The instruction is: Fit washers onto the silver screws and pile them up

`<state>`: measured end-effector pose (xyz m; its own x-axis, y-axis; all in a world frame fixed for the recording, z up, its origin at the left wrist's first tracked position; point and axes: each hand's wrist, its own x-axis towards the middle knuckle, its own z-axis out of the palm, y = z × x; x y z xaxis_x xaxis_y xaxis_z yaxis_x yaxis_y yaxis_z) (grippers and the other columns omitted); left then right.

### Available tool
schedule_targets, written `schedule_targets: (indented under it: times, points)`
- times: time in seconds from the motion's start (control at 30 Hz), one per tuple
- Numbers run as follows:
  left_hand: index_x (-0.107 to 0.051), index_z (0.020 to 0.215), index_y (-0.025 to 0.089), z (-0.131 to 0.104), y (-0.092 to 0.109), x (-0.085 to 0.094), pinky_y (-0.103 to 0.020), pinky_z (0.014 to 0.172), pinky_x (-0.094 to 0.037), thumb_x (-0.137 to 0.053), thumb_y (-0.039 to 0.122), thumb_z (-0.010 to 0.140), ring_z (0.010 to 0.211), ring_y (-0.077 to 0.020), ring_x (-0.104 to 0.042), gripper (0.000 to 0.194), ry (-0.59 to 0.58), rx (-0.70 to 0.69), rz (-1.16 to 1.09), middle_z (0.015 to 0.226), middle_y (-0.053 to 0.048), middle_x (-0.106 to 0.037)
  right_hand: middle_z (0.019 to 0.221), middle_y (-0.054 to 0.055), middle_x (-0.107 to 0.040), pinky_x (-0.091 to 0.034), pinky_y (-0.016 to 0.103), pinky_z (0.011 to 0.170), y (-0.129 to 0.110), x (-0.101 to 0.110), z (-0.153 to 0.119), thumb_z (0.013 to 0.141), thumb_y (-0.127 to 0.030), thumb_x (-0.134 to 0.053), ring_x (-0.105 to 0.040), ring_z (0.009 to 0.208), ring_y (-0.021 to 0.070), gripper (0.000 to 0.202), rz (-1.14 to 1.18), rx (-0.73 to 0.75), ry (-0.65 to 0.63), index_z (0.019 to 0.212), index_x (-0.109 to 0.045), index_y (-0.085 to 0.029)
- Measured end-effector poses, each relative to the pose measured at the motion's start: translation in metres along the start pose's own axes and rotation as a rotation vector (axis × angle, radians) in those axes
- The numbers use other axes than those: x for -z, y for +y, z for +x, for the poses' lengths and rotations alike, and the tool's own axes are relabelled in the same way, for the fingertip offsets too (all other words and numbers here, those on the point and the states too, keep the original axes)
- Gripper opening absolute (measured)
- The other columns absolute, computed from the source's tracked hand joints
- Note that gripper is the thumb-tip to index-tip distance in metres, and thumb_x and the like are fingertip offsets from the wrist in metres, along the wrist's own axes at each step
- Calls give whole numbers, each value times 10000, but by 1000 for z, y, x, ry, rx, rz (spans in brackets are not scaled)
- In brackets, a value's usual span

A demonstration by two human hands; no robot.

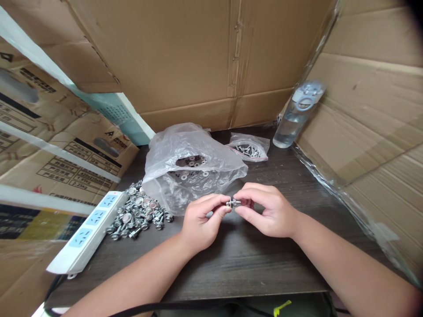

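Between my two hands, a small metal bolt (234,203) with a nut and washer on it is held level above the dark table. My left hand (204,220) pinches its left end between thumb and forefinger. At the other end, the thumb and fingers of my right hand (264,209) are closed around the shank. A clear plastic bag (194,149) lies just behind my hands, its mouth toward me, with flat washers (194,163) and small dark pieces inside. Left of the bag is a heap of bolts (142,211) with washers on them.
A white power strip (86,231) lies along the left side, beside the bolt heap. Farther back sit a small zip bag (249,147) of screws and a water bottle (297,114). Cardboard walls (185,57) enclose the table (251,268) at the back and both sides.
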<state>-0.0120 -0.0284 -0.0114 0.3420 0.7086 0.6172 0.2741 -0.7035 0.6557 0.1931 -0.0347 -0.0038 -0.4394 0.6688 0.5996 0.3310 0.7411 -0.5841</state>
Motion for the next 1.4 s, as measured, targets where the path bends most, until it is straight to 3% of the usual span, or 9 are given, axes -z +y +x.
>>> schedule_targets:
  times: [0.23,0.37,0.6,0.77,1.17,1.4]
  points:
    - [-714,937,149,0,1,0,-182,613,-521,-631,151,857,643,-97,-651,116,-31,-2,-10,718,-36,-704,761,41,-587,-440,231,630,0,-3,1,910,-178,-575,-521,675,98,91,-19,-10,-29,935,-655,-141]
    - [-712,937,146,-1,-1,-1,-176,601,-517,-652,147,842,635,-93,-647,113,-13,-31,1,722,-35,-706,729,43,-578,-421,234,626,0,-2,3,951,-205,-515,-511,665,96,190,-42,-20,-51,839,-648,-127]
    - [-719,945,153,-1,-1,0,-190,600,-524,-637,176,855,636,-103,-648,124,-17,50,-24,720,-40,-704,756,32,-586,-446,234,624,1,2,1,906,-206,-587,-523,662,96,111,-55,-27,17,982,-637,-142]
    - [-717,933,147,0,2,1,-189,615,-516,-637,168,855,649,-100,-640,114,-38,67,-27,725,-40,-698,795,43,-594,-460,235,630,1,-1,-1,880,-150,-601,-531,683,101,158,-10,11,-7,1035,-631,-148]
    - [-691,914,125,0,4,0,-164,576,-512,-668,134,815,630,-87,-608,102,-61,50,-119,738,-47,-676,846,73,-600,-463,241,675,1,-1,0,919,-96,-520,-546,755,119,148,-30,106,-54,1028,-614,-129]
    - [-688,922,135,-1,3,0,-144,580,-499,-679,110,807,623,-69,-593,118,-49,11,-91,722,-27,-665,795,62,-580,-433,235,645,-3,-1,0,943,-156,-514,-527,711,110,120,-52,39,-77,941,-625,-113]
